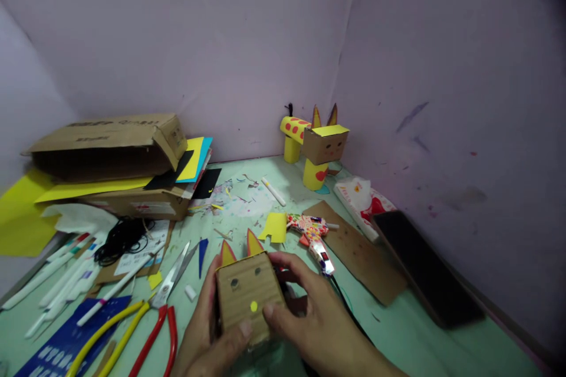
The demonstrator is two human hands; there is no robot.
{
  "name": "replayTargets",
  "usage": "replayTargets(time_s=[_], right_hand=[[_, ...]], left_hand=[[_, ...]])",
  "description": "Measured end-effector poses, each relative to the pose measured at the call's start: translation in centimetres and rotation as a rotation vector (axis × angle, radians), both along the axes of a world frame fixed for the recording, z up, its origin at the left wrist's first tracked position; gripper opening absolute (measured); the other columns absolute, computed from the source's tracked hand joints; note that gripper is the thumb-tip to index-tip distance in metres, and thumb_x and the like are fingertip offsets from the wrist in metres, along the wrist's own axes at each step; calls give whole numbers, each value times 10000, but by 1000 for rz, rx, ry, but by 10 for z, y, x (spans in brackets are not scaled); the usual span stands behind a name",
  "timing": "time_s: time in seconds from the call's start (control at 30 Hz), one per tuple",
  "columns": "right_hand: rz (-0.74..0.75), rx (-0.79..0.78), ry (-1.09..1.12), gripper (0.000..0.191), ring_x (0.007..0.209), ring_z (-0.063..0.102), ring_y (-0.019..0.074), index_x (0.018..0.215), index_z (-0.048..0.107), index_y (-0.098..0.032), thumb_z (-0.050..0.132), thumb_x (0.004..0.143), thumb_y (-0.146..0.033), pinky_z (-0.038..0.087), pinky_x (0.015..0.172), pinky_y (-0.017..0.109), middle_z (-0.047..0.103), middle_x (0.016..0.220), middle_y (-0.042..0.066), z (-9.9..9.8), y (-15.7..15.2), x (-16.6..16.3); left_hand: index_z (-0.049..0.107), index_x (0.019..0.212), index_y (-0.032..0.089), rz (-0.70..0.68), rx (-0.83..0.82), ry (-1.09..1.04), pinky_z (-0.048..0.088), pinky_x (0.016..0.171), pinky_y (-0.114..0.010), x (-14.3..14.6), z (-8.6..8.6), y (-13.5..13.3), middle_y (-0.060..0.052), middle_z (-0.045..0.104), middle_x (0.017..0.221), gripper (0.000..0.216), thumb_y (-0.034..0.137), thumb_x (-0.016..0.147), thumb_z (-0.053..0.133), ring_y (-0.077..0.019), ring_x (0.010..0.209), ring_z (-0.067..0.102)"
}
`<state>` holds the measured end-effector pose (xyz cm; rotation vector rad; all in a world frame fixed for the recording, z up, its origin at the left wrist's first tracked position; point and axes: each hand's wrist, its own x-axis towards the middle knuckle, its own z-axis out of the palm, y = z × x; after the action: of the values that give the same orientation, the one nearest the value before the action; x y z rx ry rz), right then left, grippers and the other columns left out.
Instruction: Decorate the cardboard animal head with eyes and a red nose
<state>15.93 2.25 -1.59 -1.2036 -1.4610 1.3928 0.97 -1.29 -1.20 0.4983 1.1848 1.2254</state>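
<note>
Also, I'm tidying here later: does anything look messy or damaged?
Yes: loose scraps litter the tabletop beyond the cardboard head, like uncleared offcuts, and dark smudges mark the otherwise plain right-hand wall. The scissors also lie open.

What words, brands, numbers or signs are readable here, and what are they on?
None reads with certainty.
Upper box: dark print, too blurred.
Lower box: pale label, too blurred.
Blue sheet: white letters, too blurred.
White paper: faint print, too small.
White pack: red print, too small.
Glue gun: label, too small.
</note>
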Motion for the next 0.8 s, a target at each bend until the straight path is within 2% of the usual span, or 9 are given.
replayTargets(time_s=[0.17,0.43,0.57,0.67,0.8], right_hand=[[-11,-15,-31,538,996,663,273,1211,556,-179,613,676,-181,566,819,424,674,1113,118,1,-1,1],[-37,36,-74,544,998,655,271,1249,571,-198,607,706,-203,567,823,429,680,1126,106,-1,1,4],[-50,50,-90,582,1046,646,280,1298,552,-159,599,723,-229,544,884,453,652,1227,144,-2,2,3],[-56,69,-124,582,1074,642,280,1304,561,-169,604,726,-225,513,940,469,650,1260,135,-5,2,4],[-31,86,-137,598,1141,610,295,1335,546,-156,588,748,-267,494,964,479,613,1322,141,-8,1,5]], left_hand=[[301,1450,302,14,16,31,535,918,-362,2,0,1,-45,661,1271,1143,341,473,893,-328,1174,604],[286,1444,278,46,10,-1,549,892,-430,3,-12,4,-82,673,1248,1122,319,489,874,-364,1138,620],[331,1428,207,-12,28,-34,525,935,-440,-1,-17,8,-114,695,1204,1064,341,511,854,-375,1156,604],[383,1410,190,-58,19,-52,518,938,-455,-1,-14,10,-121,714,1160,1005,322,525,840,-380,1136,616],[373,1425,226,-68,33,-41,514,933,-451,0,-9,10,-105,712,1164,960,304,575,813,-356,1122,626]])
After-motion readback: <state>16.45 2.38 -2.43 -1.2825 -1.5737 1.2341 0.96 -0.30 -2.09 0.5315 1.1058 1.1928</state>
